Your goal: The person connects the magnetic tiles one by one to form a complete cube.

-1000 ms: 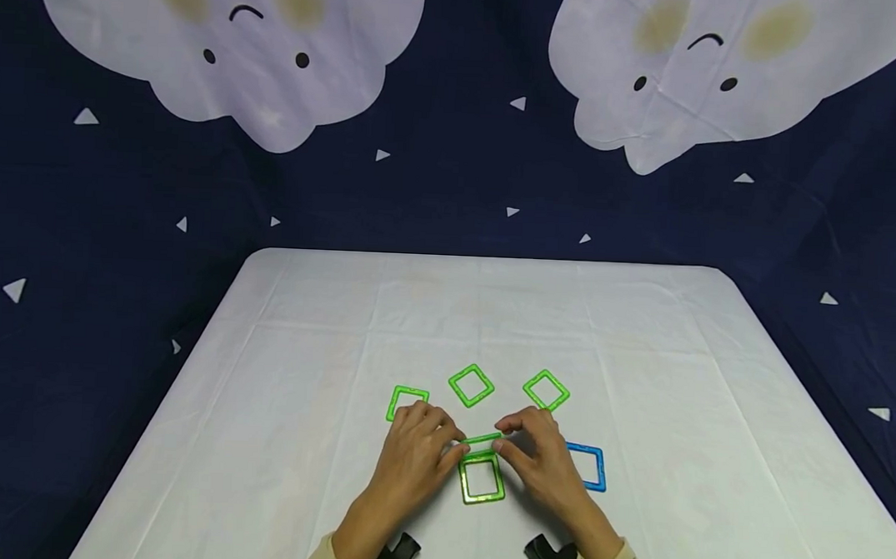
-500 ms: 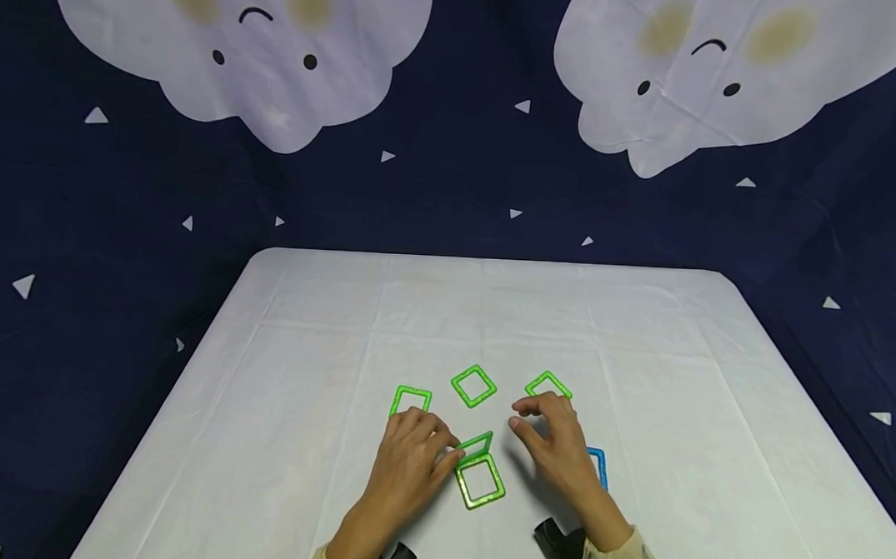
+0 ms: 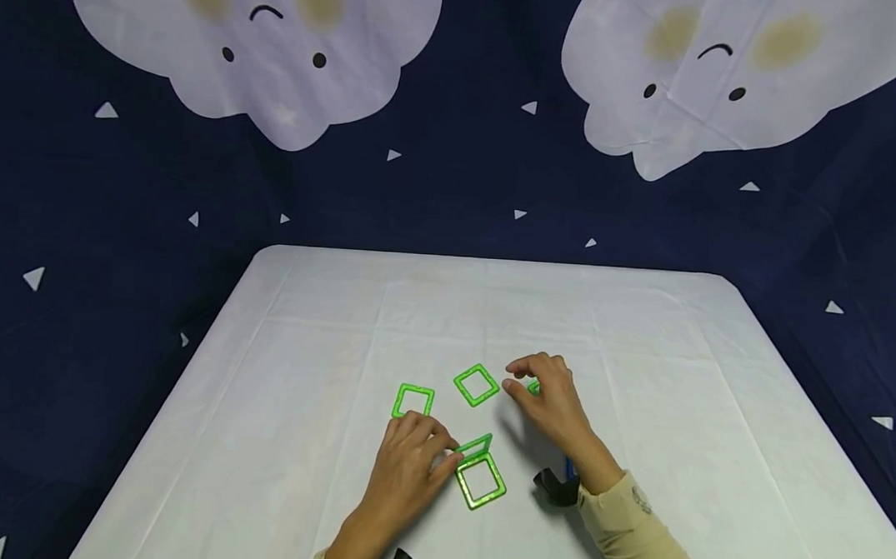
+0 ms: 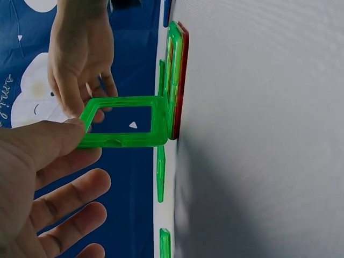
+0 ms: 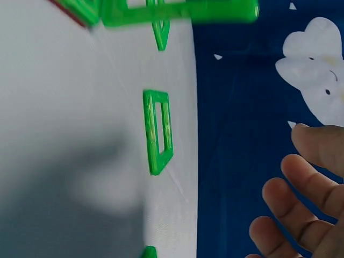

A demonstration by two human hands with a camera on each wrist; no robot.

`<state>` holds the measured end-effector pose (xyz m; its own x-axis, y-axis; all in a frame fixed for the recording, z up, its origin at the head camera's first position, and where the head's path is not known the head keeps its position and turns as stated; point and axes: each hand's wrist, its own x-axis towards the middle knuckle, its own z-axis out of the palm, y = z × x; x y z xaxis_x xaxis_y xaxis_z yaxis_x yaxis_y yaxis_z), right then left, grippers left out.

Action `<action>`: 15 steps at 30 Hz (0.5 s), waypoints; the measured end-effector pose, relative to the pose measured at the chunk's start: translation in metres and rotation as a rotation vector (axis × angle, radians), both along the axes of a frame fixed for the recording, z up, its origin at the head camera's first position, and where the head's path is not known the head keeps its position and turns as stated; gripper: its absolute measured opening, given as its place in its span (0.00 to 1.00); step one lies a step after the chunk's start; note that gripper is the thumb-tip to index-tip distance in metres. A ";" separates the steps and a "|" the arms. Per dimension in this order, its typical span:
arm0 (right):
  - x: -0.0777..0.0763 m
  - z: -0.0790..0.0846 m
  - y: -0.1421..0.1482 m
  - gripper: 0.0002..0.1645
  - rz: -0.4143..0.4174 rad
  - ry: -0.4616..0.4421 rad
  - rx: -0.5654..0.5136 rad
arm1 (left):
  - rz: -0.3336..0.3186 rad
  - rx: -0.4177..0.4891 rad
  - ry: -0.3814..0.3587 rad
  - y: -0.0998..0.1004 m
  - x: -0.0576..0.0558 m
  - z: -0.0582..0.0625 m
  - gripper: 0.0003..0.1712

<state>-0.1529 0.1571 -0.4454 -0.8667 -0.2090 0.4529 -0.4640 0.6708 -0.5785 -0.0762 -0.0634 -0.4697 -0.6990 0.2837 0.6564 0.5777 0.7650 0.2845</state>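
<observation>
My left hand point(image 3: 408, 474) pinches a green square magnetic tile point(image 4: 121, 141) between thumb and index finger. This tile stands upright on the far edge of a flat green tile point(image 3: 488, 500). Under the flat one, a red layer point(image 4: 184, 80) shows in the left wrist view. My right hand point(image 3: 557, 405) hovers over the table at the far right, holding nothing, its thumb and fingers apart. It partly covers another green tile point(image 3: 534, 387). Left of its fingertips lies a green tile point(image 3: 487, 396) turned like a diamond.
One more green tile point(image 3: 417, 388) lies just beyond my left hand. A blue piece point(image 3: 571, 467) is mostly hidden under my right forearm. Black wrist mounts point(image 3: 556, 488) sit beneath both wrists. A dark blue cloth with clouds hangs behind the white table point(image 3: 327, 307).
My right hand has let go of the upright tile and moved away to the right and farther forward. My left hand still holds the upright tile, which has turned slightly with the flat one.
</observation>
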 end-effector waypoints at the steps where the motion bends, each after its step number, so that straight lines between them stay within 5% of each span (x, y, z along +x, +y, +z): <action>1: -0.005 0.002 -0.001 0.11 0.006 -0.022 0.019 | -0.002 0.009 -0.003 0.000 0.000 0.000 0.09; 10: -0.046 0.000 -0.013 0.13 0.076 -0.253 0.278 | 0.010 0.072 -0.033 0.000 0.004 -0.002 0.10; 15: -0.061 -0.005 -0.019 0.12 0.126 -0.322 0.306 | 0.024 0.084 -0.050 0.000 0.007 -0.002 0.12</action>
